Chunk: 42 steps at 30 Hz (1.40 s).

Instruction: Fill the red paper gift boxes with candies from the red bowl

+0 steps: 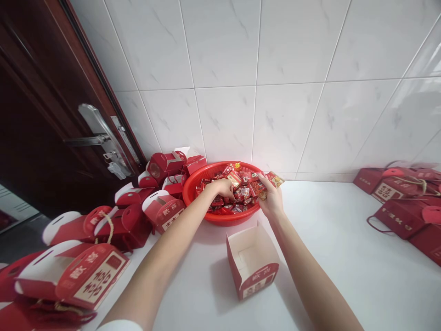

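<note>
A red plastic basket full of wrapped candies stands against the tiled wall. My left hand reaches into it, fingers curled down among the candies; what they pinch is hidden. At the basket's right rim, my right hand is closed around several candy packets, one a gold and red packet sticking out past the fingers. Between my forearms an open red gift box sits on the white table, its pale inside facing up with nothing visible in it.
Several red gift boxes, some with rope handles, crowd the left side of the white table. More red boxes lie at the right edge. A dark wooden door with a metal handle stands at the left.
</note>
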{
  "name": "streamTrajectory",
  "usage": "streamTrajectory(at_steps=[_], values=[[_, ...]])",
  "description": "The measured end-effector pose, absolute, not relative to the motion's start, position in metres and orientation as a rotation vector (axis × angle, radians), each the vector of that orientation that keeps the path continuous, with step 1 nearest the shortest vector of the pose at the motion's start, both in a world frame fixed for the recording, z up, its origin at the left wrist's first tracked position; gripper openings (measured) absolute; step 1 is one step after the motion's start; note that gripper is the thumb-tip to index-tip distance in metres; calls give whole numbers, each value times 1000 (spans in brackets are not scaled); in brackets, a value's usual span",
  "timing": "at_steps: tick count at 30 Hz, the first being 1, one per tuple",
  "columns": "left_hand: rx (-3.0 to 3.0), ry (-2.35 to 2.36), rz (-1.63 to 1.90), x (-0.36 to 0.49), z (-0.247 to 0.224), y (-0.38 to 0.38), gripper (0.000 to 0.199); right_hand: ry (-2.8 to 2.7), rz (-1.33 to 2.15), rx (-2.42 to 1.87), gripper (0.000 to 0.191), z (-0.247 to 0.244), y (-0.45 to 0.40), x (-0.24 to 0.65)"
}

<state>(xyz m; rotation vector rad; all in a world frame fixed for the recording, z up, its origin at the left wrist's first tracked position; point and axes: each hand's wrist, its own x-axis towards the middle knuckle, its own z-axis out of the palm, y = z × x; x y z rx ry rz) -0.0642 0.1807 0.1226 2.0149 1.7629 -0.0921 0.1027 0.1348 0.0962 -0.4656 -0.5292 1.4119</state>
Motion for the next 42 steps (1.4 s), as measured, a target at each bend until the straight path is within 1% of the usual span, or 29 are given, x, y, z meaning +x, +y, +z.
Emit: streamTrajectory(at_steps=[1,3,6,8,10,12,15,18,20,23,26,28,30,32,34,37,42], values=[[2015,1794,-162,-61,125,178,8,-530,1407,-461,23,96,135,103],[2041,1834,-288,-56,128,173,21,-532,1400,-454,23,96,136,102],[2090,1849,-394,-52,131,169,38,-545,1400,-457,25,96,135,102],[2106,1856,-398,-54,129,170,47,-550,1400,-465,26,97,134,102],[2124,1877,-329,-58,125,173,56,-552,1396,-467,27,97,133,102],[2144,1903,-216,-64,118,179,59,-558,1391,-466,27,97,132,102],[2145,1877,-59,-75,107,188,52,-578,1385,-471,28,96,132,103],[2109,1749,70,-81,97,198,43,-584,1385,-479,29,96,132,103],[2096,1714,98,-81,92,204,33,-578,1391,-483,29,97,132,103],[2084,1750,46,-75,90,210,21,-571,1399,-483,29,98,132,103],[2059,1741,-25,-75,94,208,19,-563,1401,-468,28,98,132,103],[2040,1703,2,-80,99,204,19,-566,1402,-461,28,98,132,102],[2012,1625,172,-88,103,201,16,-576,1398,-462,28,97,132,102],[1946,1514,413,-93,106,200,14,-592,1395,-466,28,97,133,102],[1851,1432,597,-95,107,201,17,-606,1396,-463,28,97,133,103],[1742,1395,732,-93,108,204,26,-603,1397,-461,29,98,133,103],[1709,1388,862,-93,108,206,12,-613,1381,-465,29,98,132,103]])
